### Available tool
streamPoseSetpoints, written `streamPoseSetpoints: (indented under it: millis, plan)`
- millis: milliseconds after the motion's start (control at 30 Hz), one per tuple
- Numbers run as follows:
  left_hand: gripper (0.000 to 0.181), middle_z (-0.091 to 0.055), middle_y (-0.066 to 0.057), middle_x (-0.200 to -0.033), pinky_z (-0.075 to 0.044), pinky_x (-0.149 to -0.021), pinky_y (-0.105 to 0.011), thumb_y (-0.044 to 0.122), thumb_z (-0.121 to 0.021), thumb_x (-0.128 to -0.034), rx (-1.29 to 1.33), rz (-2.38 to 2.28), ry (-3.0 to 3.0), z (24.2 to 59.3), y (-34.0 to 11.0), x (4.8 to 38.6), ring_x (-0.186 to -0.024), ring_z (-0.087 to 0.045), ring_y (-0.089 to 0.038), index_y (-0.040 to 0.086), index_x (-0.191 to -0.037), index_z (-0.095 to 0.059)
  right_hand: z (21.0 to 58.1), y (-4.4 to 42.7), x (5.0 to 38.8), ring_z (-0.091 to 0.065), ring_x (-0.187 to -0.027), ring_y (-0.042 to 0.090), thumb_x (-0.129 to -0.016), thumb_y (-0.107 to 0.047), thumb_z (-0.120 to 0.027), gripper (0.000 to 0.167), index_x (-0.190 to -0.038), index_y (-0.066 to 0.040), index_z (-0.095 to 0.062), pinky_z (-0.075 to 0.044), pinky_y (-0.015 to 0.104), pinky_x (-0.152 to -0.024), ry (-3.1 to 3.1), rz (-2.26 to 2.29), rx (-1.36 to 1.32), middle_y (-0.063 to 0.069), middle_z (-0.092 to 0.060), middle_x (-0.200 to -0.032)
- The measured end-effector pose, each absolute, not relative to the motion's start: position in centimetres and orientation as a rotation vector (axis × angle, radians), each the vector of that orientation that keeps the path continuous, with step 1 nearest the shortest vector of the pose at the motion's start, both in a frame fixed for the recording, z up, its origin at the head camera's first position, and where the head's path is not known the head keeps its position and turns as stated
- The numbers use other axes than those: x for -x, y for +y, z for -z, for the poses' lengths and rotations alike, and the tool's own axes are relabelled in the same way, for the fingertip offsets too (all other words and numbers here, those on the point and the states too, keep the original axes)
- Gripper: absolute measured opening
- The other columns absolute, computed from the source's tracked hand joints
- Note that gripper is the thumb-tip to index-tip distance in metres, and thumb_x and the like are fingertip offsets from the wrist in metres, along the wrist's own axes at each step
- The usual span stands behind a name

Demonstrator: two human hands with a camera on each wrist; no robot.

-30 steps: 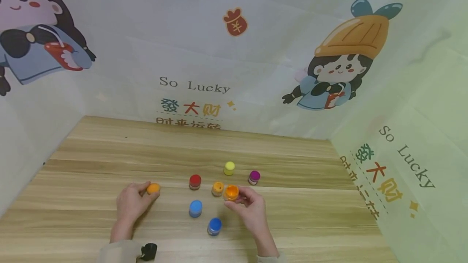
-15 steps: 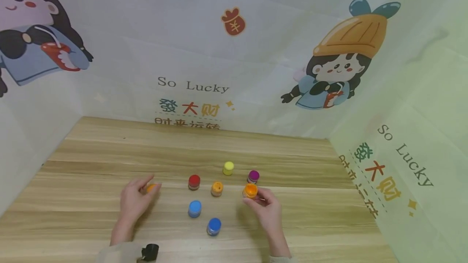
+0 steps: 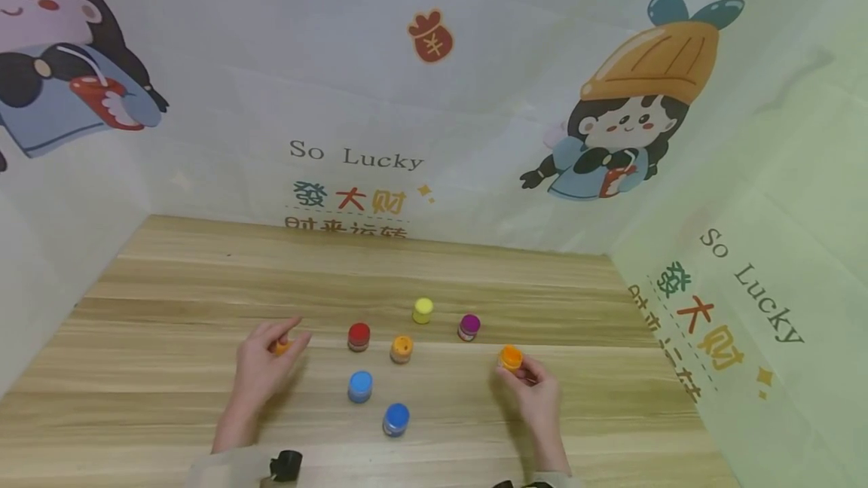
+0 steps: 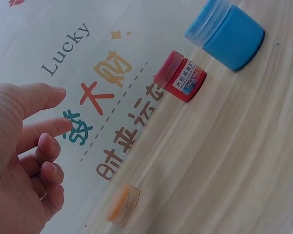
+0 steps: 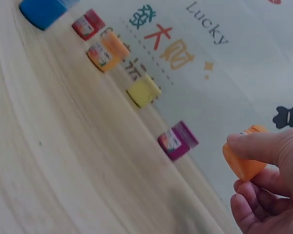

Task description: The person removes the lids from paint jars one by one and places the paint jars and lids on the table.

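Note:
My right hand [image 3: 539, 398] grips an uncapped orange paint jar [image 3: 511, 359] between thumb and fingers, raised off the table. In the right wrist view the thumb lies across the side of that orange jar [image 5: 245, 158]. My left hand [image 3: 261, 364] hovers with thumb and forefinger spread and the other fingers loosely bent. Just below it an orange lid [image 4: 123, 204] lies on the table, not touched by the fingers. In the head view the lid [image 3: 281, 348] shows between thumb and forefinger.
Between the hands stand several capped paint jars: red [image 3: 359, 337], light orange [image 3: 401, 349], yellow [image 3: 423, 311], purple [image 3: 469, 327], light blue [image 3: 360, 387] and dark blue [image 3: 396, 420]. A printed cloth [image 3: 488, 96] hangs behind the wooden table [image 3: 203, 285].
The right hand has carried the orange jar to the right, past the purple jar. My left hand has let go of the orange lid, spread its fingers and shifted slightly right.

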State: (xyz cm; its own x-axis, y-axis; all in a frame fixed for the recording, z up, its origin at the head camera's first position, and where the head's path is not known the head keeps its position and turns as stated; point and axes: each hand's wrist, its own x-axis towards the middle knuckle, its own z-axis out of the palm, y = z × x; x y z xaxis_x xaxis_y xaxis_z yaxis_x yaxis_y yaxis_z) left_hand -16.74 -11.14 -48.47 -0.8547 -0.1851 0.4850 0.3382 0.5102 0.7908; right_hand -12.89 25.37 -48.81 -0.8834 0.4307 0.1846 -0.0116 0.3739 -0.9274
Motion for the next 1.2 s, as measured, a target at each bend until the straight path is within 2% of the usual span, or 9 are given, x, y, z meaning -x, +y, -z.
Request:
streamPoseSetpoints:
  millis: [233,467,667,1200]
  plan:
    - [0.025,-0.046,-0.004,-0.069,-0.03,-0.056,-0.015,-0.002,-0.074,-0.0745,0.149,1.345,-2.246,48.5,-10.9,16.8,-0.064,-0.039,-0.014,-0.008,-0.099,-0.069,49.6,26.6,13.0,-0.054,-0.068,0.01,-0.07,0.0,-0.078,0.038,-0.102,0.014,-0.064,-0.045,0.016,-0.06,-2.336,-1.447,0.474,0.013,-0.064,-0.078]
    - [0.024,-0.044,-0.002,-0.068,-0.029,-0.056,-0.017,-0.002,-0.074,-0.0753,0.131,1.385,-2.256,48.2,-10.7,16.6,-0.064,-0.037,-0.011,-0.007,-0.098,-0.069,50.7,27.2,13.2,-0.054,-0.066,0.011,-0.068,0.001,-0.08,0.034,-0.096,0.013,-0.066,-0.044,0.017,-0.059,-2.352,-1.337,0.483,0.014,-0.065,-0.076]
    - [0.023,-0.044,-0.005,-0.067,-0.028,-0.055,-0.017,-0.003,-0.074,-0.0744,0.138,1.391,-2.246,48.2,-10.7,16.6,-0.063,-0.035,-0.008,-0.007,-0.097,-0.07,51.0,27.6,13.4,-0.055,-0.074,0.019,-0.067,-0.003,-0.081,0.036,-0.096,0.013,-0.067,-0.043,0.018,-0.062,-2.375,-1.278,0.507,0.013,-0.06,-0.082]
    - [0.022,-0.043,-0.003,-0.068,-0.028,-0.055,-0.018,0.001,-0.074,-0.077,0.141,1.413,-2.249,48.3,-10.8,16.5,-0.063,-0.035,-0.008,-0.006,-0.097,-0.07,50.9,27.4,13.5,-0.054,-0.072,0.02,-0.065,-0.003,-0.083,0.036,-0.092,0.014,-0.067,-0.042,0.02,-0.061,-2.447,-1.147,0.459,0.014,-0.057,-0.081]
